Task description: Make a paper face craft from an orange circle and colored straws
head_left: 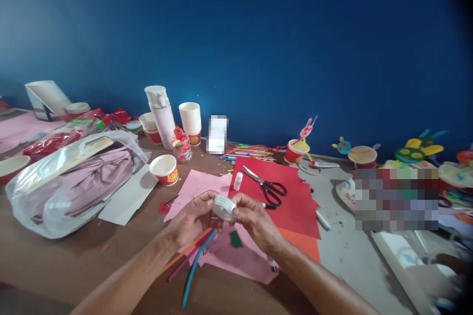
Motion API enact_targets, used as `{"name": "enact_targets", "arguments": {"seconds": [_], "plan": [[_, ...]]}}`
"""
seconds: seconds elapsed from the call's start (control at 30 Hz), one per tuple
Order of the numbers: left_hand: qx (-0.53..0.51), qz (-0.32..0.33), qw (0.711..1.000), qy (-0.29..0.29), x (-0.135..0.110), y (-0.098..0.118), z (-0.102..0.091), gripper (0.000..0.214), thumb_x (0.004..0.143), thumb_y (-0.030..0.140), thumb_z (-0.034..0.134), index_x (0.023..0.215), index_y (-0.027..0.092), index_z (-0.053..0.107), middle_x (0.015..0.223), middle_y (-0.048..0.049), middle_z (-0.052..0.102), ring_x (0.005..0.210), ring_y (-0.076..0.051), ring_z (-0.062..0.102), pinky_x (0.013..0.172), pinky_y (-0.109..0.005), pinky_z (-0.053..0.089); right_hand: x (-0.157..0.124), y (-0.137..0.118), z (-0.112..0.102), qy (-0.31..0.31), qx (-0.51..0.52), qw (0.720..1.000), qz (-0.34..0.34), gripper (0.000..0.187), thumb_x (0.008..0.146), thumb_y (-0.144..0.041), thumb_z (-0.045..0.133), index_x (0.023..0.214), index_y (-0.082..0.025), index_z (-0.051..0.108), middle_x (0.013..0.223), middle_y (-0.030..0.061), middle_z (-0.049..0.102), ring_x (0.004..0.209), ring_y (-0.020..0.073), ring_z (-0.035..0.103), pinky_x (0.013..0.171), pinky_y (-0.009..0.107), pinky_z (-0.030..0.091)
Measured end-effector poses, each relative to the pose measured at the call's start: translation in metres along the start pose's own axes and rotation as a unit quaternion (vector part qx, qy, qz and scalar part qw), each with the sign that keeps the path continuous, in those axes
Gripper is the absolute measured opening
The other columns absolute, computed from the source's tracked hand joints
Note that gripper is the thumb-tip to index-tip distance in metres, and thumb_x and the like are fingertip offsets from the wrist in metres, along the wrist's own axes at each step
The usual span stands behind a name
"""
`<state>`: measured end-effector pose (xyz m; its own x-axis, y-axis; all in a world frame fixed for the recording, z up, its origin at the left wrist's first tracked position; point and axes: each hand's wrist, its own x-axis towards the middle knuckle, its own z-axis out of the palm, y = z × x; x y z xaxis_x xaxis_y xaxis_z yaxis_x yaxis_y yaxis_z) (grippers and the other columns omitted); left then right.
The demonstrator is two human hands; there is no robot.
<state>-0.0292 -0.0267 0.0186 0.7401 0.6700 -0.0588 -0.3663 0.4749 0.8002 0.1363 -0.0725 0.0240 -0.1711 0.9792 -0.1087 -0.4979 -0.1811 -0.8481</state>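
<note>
A roll of whitish tape (pixel 223 207) is between my hands, above the pink paper. My left hand (pixel 197 214) grips its left side with thumb and fingers. My right hand (pixel 254 219) pinches the right edge of the roll. Below my left hand, orange, magenta and blue fuzzy-looking sticks (pixel 195 266) slant toward me; I cannot tell whether that hand touches them. A small green scrap (pixel 235 239) lies on the pink paper (pixel 240 261) under my hands. Just beyond my right hand are black-handled scissors (pixel 271 189) and a white glue stick (pixel 238 181) on red paper (pixel 295 206).
On the left are a plastic bag (pixel 74 206) with mauve cloth and a paper cup (pixel 163 170). A bottle (pixel 161 118), stacked cups (pixel 190 120) and a phone (pixel 217 134) stand near the blue wall. Cups with paper animals (pixel 296 151) are to the right.
</note>
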Motion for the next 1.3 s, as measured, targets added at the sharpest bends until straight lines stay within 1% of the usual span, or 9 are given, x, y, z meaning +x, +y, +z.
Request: {"name": "enact_targets", "arguments": {"seconds": [0.13, 0.23, 0.37, 0.57, 0.7, 0.83, 1.0, 1.17, 1.3], "plan": [[0.001, -0.007, 1.000, 0.006, 0.000, 0.000, 0.000, 0.020, 0.081, 0.034, 0.057, 0.088, 0.014, 0.057, 0.082, -0.0085, 0.064, 0.077, -0.023, 0.062, 0.064, -0.032, 0.047, -0.001, -0.004, 0.001, 0.001, -0.042, 0.999, 0.003, 0.011, 0.062, -0.021, 0.064, 0.068, -0.017, 0.056, 0.058, -0.0025, 0.057, 0.057, 0.0119, 0.051, 0.059, 0.025, 0.039], [0.039, 0.013, 0.999, 0.009, -0.002, -0.002, 0.002, 0.029, 0.081, 0.041, 0.055, 0.088, 0.013, 0.058, 0.081, -0.0080, 0.062, 0.076, -0.021, 0.060, 0.066, -0.033, 0.048, -0.002, -0.004, 0.002, 0.012, -0.113, 0.994, -0.006, 0.008, 0.064, -0.019, 0.061, 0.069, -0.017, 0.056, 0.060, -0.0023, 0.058, 0.058, 0.0113, 0.051, 0.059, 0.024, 0.039], [0.110, 0.025, 0.993, 0.045, -0.003, -0.005, 0.005, 0.031, 0.074, 0.040, 0.066, 0.085, 0.013, 0.057, 0.074, -0.0041, 0.059, 0.064, -0.014, 0.057, 0.062, -0.028, 0.047, -0.004, 0.001, 0.000, 0.011, -0.184, 0.983, -0.012, 0.005, 0.069, -0.020, 0.059, 0.073, -0.017, 0.056, 0.060, -0.0031, 0.057, 0.056, 0.0107, 0.051, 0.056, 0.024, 0.041], [0.025, 0.006, 0.998, 0.053, 0.000, -0.009, 0.004, 0.026, 0.080, 0.040, 0.058, 0.083, 0.014, 0.058, 0.072, -0.0036, 0.058, 0.064, -0.016, 0.059, 0.058, -0.031, 0.051, -0.001, 0.014, -0.005, 0.001, -0.196, 0.980, -0.029, 0.011, 0.073, -0.020, 0.058, 0.084, -0.018, 0.060, 0.062, -0.0030, 0.058, 0.053, 0.0104, 0.052, 0.053, 0.024, 0.044], [-0.039, 0.000, 0.998, 0.052, 0.003, -0.011, 0.001, 0.027, 0.086, 0.037, 0.047, 0.095, 0.015, 0.059, 0.073, -0.0045, 0.061, 0.061, -0.017, 0.060, 0.055, -0.032, 0.051, 0.002, 0.021, -0.007, 0.005, -0.220, 0.972, -0.086, 0.013, 0.074, -0.022, 0.061, 0.087, -0.020, 0.063, 0.072, -0.0002, 0.060, 0.057, 0.0119, 0.054, 0.055, 0.026, 0.045], [-0.061, -0.005, 0.997, 0.056, 0.004, -0.012, 0.003, 0.032, 0.089, 0.037, 0.042, 0.110, 0.017, 0.055, 0.078, -0.0054, 0.063, 0.061, -0.017, 0.061, 0.053, -0.031, 0.051, 0.002, 0.020, -0.008, 0.010, -0.305, 0.944, -0.125, 0.014, 0.074, -0.019, 0.062, 0.087, -0.021, 0.066, 0.092, 0.0027, 0.059, 0.066, 0.0123, 0.055, 0.060, 0.026, 0.045], [-0.065, 0.023, 0.994, 0.089, 0.004, -0.013, 0.007, 0.031, 0.089, 0.034, 0.044, 0.114, 0.020, 0.055, 0.094, -0.0063, 0.061, 0.064, -0.015, 0.060, 0.053, -0.029, 0.049, 0.002, 0.013, -0.012, -0.016, -0.380, 0.911, -0.160, 0.019, 0.078, -0.022, 0.061, 0.097, -0.023, 0.065, 0.099, 0.0042, 0.057, 0.079, 0.0146, 0.056, 0.068, 0.027, 0.046], [-0.037, 0.056, 0.990, 0.121, 0.003, -0.015, 0.005, 0.030, 0.087, 0.031, 0.049, 0.114, 0.020, 0.057, 0.106, -0.0064, 0.058, 0.069, -0.014, 0.059, 0.057, -0.026, 0.048, 0.006, 0.012, -0.016, -0.007, -0.390, 0.905, -0.170, 0.020, 0.078, -0.032, 0.064, 0.095, -0.022, 0.067, 0.092, 0.0038, 0.058, 0.075, 0.0143, 0.054, 0.065, 0.026, 0.044], [-0.060, 0.022, 0.994, 0.090, 0.003, -0.015, 0.002, 0.032, 0.090, 0.033, 0.042, 0.113, 0.018, 0.058, 0.099, -0.0094, 0.063, 0.073, -0.018, 0.062, 0.058, -0.027, 0.047, 0.008, 0.010, -0.017, -0.020, -0.365, 0.912, -0.185, 0.019, 0.082, -0.037, 0.059, 0.083, -0.021, 0.069, 0.079, 0.0033, 0.058, 0.078, 0.0165, 0.054, 0.069, 0.027, 0.044]]}}
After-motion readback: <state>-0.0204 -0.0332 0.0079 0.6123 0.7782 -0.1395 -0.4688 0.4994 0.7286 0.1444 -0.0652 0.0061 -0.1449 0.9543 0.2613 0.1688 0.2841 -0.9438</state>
